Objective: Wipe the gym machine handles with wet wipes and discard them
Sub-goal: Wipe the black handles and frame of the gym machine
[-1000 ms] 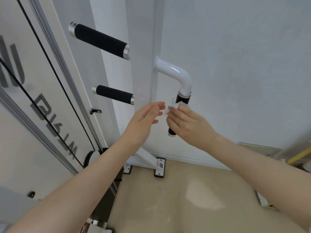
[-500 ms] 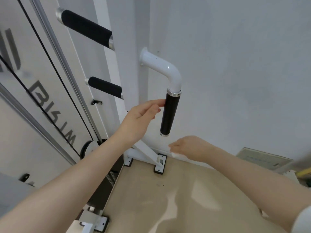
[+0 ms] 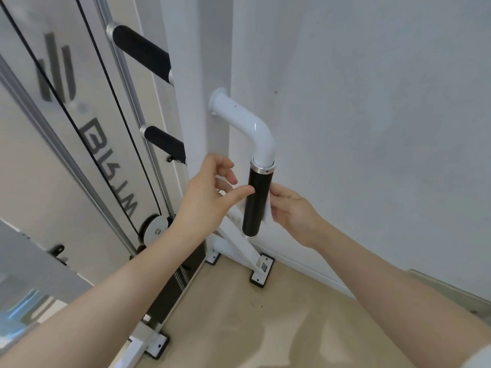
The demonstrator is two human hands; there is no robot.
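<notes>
- Head view: the gym machine [image 3: 170, 62] fills the left half, its white upright column running out of the top of the frame, so its full height is cut off; grey lettering on the side panel is skewed and hard to read.
- The floor [image 3: 279, 322] is smooth and beige, and a pale matte wall [image 3: 372, 102] stands behind.
- Both bare forearms enter from the bottom edge, cut off before the elbows.
- A glossy white elbow tube [image 3: 247, 123] juts from the column and bends downward.
- Two black foam-like side grips, the upper grip [image 3: 142, 53] and the lower grip [image 3: 166, 142], stick out from the frame, their inner ends hidden behind the column.
- The handle [image 3: 256, 201] hangs from the tube, its long axis near vertical and tilted slightly, free end pointing at the floor; it is a smooth dark cylinder with metal rings at both ends.
- The left hand [image 3: 210, 197] is loosely curled and empty, thumb tip touching the handle's left side.
- The right hand [image 3: 292, 211] has its fingers [image 3: 279, 193] closed on a wet wipe [image 3: 267, 208], a thin white sheet that seems pressed to the handle's right side; most of it is hidden behind the handle.
</notes>
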